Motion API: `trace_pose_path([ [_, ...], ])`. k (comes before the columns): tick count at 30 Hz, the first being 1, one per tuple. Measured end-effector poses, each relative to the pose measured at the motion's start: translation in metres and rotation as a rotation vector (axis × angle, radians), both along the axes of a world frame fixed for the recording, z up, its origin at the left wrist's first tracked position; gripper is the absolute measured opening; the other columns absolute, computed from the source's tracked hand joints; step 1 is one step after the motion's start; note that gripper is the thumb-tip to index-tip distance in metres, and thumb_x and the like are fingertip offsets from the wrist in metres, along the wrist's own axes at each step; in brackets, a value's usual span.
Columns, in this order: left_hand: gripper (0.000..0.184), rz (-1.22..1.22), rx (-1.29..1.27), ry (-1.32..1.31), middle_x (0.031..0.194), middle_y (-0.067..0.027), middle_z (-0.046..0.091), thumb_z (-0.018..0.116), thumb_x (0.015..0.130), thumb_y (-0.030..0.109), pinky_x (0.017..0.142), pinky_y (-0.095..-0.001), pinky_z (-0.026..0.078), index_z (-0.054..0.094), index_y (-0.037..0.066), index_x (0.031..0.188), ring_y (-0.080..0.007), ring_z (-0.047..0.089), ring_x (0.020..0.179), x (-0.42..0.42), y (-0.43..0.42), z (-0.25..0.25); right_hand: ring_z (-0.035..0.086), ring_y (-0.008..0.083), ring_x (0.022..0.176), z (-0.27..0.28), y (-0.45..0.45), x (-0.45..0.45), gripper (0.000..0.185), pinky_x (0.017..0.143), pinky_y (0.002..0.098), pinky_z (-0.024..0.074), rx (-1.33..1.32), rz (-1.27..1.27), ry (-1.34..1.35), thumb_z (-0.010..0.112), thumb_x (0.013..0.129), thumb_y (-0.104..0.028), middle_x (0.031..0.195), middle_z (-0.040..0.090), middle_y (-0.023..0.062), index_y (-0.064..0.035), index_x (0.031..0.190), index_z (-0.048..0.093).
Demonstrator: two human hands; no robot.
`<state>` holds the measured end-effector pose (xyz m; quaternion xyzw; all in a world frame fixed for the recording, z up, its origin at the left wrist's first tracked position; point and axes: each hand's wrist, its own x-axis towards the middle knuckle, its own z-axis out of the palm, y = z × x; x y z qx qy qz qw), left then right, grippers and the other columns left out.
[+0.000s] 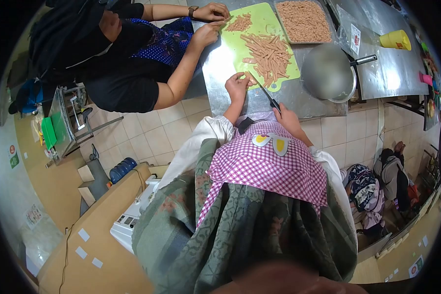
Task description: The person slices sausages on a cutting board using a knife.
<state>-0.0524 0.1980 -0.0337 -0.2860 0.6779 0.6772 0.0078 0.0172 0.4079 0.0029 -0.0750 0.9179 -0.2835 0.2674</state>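
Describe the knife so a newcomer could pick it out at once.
On the metal table is a green board. At its near edge, beside the heaped sticks, the wearer's right hand grips the knife. Its long thin blade and black handle set it apart from the pale sticks.

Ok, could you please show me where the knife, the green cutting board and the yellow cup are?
Knife point(264, 90): head view, on the blade.
Green cutting board point(236, 52): head view, on its bare surface.
Yellow cup point(393, 40): head view, on its side.
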Motion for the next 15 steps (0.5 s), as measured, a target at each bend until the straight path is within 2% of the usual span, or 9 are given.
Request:
trace_pose_path([
  [4,0.022,-0.031,-0.074,0.006,0.068,-0.0126,0.066,0.068,0.078,0.000,0.048,-0.0211,0.049,0.059,-0.012,0.095,-0.0148,0.065,0.056,-0.004,0.000,0.000,0.059,0.0464,0.066,0.003,-0.008,-0.003,0.034,0.061,0.0540,0.0459,0.008,-0.022,-0.002,0.043,0.094,-0.034,0.071,0.060,0.0277,-0.0023,0.103,0.043],
  [15,0.019,-0.055,-0.136,0.000,0.066,-0.0144,0.066,0.067,0.077,-0.001,0.050,-0.0227,0.050,0.060,-0.011,0.090,-0.0156,0.065,0.055,-0.006,0.000,0.005,0.059,0.0465,0.063,-0.003,-0.021,-0.005,0.031,0.059,0.0552,0.0460,0.032,-0.019,0.009,0.043,0.094,-0.031,0.066,0.060,0.0276,-0.0017,0.101,0.042],
])
